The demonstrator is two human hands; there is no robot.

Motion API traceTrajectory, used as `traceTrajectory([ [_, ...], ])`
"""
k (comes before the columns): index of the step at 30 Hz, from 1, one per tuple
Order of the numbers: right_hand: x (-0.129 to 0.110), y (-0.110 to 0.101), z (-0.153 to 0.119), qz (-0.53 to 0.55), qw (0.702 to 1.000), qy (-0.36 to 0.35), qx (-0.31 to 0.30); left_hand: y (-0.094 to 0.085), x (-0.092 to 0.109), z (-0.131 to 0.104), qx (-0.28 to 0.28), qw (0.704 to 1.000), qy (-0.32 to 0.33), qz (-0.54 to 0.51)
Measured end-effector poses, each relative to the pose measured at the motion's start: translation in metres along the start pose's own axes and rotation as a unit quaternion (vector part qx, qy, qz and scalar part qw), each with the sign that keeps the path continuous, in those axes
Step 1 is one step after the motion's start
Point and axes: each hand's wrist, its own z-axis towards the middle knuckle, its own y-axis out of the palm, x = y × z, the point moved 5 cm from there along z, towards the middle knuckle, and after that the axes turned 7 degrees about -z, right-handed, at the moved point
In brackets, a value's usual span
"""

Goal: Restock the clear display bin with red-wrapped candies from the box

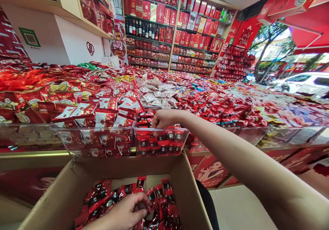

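Spanning carton (58, 197) and clear bin (167, 130), likely close for short reach.
Curling right hand (166, 119) at bin, left hand (128, 209) among wrapped sweets (161, 204); cannot tell whether grasping any.

The person's left hand (133, 207), loosely curled, lies over red-and-black wrapped packets (163, 206) in an open cardboard box (55, 194) while the right hand (164, 118) bends, fingers downward, at a clear bin (164, 130) of similar packets before shelves (177, 24) of bottles (142, 29)

Head view, forward and down.
Wearer's viewpoint: carton (186, 189) close below, tub (177, 130) just beyond, shelves (175, 28) far back.
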Motion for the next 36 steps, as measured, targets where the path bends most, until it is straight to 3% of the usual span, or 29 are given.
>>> traceTrajectory([
  [4,0.0,0.0,0.003,-0.032,0.999,0.004,0.003,0.0,0.0,-0.002,-0.003,1.0,-0.003,0.005],
  [10,0.003,-0.005,0.003,-0.056,0.996,0.018,0.07,-0.001,0.001,-0.003,0.008,1.0,-0.005,0.017],
  [18,0.003,0.003,0.005,-0.089,0.994,0.019,0.065,-0.001,0.002,-0.003,0.006,1.0,-0.005,0.019],
  [25,0.006,0.007,0.009,-0.058,0.998,0.02,0.013,0.0,-0.007,0.0,0.008,1.0,-0.003,0.025],
  [36,-0.002,0.012,0.023,-0.156,0.987,0.003,-0.041,0.001,-0.006,-0.001,0.0,1.0,0.001,0.023],
])
